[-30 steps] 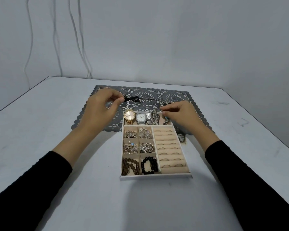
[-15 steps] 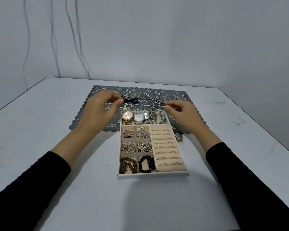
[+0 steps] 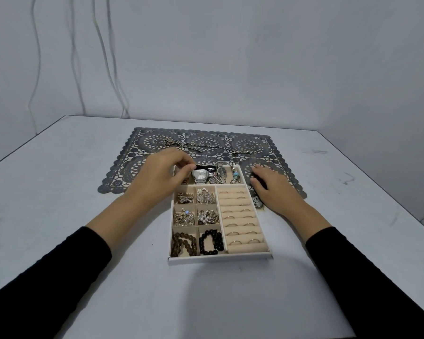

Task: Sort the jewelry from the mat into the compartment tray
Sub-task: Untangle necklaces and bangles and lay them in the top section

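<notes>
Your left hand (image 3: 162, 176) is over the far left corner of the tray (image 3: 219, 257). Its thumb and fingers are pinched shut on a thin black cord (image 3: 205, 166), which lies across the far row of the tray, over the silver watch (image 3: 200, 175). Your right hand (image 3: 271, 189) rests flat and loose just beside the tray's right wall, on the mat (image 3: 132, 165). It looks empty, but I cannot tell if something small is under it.

The cord looks soft, light and floppy. It will bend and trail, so I think you should hold it near its middle or bunch it up, so no end hangs over the wall. It could catch on the watches, so go slow.

More chains (image 3: 201, 146) lie on the mat, well past the far side of the tray. They look thin and slippery and may tangle. Pinch each one near an end and lift it slowly.

A small dark speckled thing (image 3: 257, 201) sits right against the tray's right wall, by your right wrist. I cannot tell what it is.

The far row of the tray is crowded. The small boxes on the tray's left hold trinkets and beads, and the ring rows (image 3: 240, 218) fill its right. The table (image 3: 59, 192) is open on both sides of the tray, so your arms have lots of room.
</notes>
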`<move>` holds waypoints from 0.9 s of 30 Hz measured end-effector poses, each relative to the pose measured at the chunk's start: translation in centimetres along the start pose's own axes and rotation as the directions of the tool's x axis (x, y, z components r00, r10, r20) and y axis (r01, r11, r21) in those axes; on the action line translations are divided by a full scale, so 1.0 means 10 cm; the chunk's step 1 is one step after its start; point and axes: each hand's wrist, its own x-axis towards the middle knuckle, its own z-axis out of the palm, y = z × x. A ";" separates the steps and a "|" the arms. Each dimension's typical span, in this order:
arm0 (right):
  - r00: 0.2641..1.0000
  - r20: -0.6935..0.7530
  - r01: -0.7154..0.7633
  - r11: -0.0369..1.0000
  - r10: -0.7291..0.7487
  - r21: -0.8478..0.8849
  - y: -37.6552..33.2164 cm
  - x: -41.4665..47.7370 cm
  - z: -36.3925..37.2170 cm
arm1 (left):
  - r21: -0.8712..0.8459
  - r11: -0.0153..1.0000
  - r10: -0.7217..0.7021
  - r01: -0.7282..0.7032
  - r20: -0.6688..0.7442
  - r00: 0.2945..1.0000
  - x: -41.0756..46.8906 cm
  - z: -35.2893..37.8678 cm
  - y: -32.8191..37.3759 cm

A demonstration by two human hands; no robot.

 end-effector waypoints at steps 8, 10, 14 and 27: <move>1.000 -0.005 -0.011 1.000 0.011 0.003 0.00 0.02 0.00 | 0.095 0.995 0.018 -0.030 0.131 0.991 0.02 0.07 -0.02; 1.000 -0.007 -0.011 1.000 0.011 0.004 0.01 0.02 -0.01 | 0.111 0.993 0.030 -0.048 0.155 0.987 0.02 0.07 -0.03; 1.000 -0.010 -0.006 1.000 0.006 0.021 0.02 0.02 0.00 | 0.082 0.996 0.010 -0.030 0.234 0.972 0.03 0.03 -0.03; 1.000 -0.013 -0.013 0.999 0.014 0.038 0.02 0.02 0.00 | 0.054 0.998 0.021 -0.045 0.383 0.923 0.06 -0.08 -0.11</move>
